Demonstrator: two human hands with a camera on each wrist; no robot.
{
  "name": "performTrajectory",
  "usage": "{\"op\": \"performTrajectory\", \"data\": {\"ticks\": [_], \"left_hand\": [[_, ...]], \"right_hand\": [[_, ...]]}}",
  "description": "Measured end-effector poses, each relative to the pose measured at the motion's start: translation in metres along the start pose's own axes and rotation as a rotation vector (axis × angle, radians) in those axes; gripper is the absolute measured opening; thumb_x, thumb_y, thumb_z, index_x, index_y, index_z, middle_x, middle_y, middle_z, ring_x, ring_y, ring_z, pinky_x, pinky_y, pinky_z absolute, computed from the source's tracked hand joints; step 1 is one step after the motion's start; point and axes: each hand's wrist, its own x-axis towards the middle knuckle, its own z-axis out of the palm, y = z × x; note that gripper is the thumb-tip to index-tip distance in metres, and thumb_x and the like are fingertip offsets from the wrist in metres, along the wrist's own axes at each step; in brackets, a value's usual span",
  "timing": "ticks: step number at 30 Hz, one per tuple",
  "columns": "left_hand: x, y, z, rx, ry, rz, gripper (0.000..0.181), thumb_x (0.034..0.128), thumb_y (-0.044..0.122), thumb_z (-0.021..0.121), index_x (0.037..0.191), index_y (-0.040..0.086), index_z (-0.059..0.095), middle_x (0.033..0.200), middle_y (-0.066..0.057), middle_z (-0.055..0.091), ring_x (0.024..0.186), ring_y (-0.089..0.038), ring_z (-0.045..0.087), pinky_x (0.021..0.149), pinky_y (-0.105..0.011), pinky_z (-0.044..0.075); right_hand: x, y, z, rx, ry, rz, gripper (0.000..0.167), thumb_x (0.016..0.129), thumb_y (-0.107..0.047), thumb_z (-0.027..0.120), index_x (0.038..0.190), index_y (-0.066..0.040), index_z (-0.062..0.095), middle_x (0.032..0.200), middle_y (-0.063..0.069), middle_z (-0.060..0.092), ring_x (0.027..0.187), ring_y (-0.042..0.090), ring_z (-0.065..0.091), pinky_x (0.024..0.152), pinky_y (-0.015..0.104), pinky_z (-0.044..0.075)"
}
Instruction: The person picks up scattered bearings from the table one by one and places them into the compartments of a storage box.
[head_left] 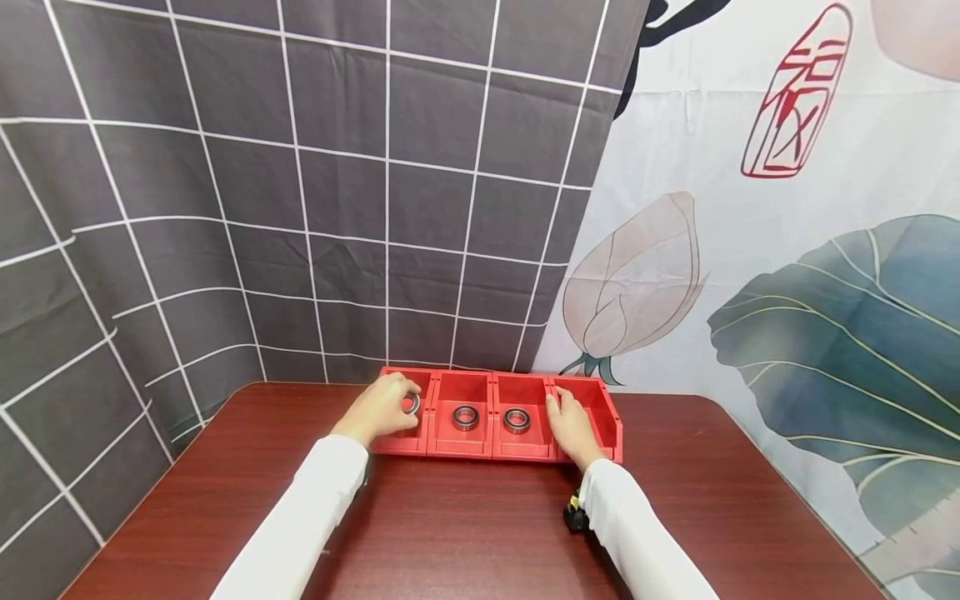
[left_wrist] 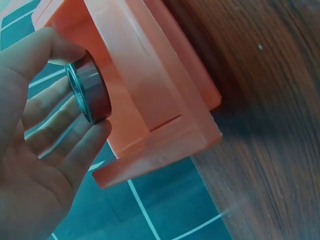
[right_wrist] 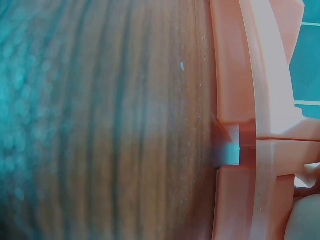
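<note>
A row of joined red plastic bins [head_left: 460, 457] stands at the back of the table. My left hand [head_left: 381, 410] is over the leftmost bin and pinches a ball bearing [left_wrist: 95, 89] between thumb and fingertips, with the ring tilted on edge. A second bearing [head_left: 465, 426] lies flat in the bin beside it, and a third bearing [head_left: 517, 428] lies in the bin after that. My right hand [head_left: 573, 427] is at the divider of the rightmost bin; its fingertips are near the divider's top. What lies under that hand is hidden.
The brown wooden table [head_left: 450, 533] extends in front of the bins. Close behind them hangs a dark grey cloth [head_left: 337, 275] with white lines, and a patterned white curtain [head_left: 652, 350] hangs to the right. A small black object [head_left: 576, 518] is at the right wrist.
</note>
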Motion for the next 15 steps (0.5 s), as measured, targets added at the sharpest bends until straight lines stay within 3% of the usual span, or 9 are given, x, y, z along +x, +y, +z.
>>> {"op": "performTrajectory", "data": {"ticks": [15], "left_hand": [[0.0084,-0.0035,0.0079,0.028,-0.04,0.035,0.039,0.0703,0.014,0.076,0.106,-0.001,0.07,0.097,-0.011,0.062,0.09,-0.024,0.056,0.087,-0.037,0.048]], "right_hand": [[-0.0006,-0.0013,-0.0003,-0.001,-0.011,0.006,0.053,0.102,-0.031,0.04,0.144,0.001,0.032,0.14,0.024,0.042,0.124,0.038,0.042,0.103,0.057,0.033]]}}
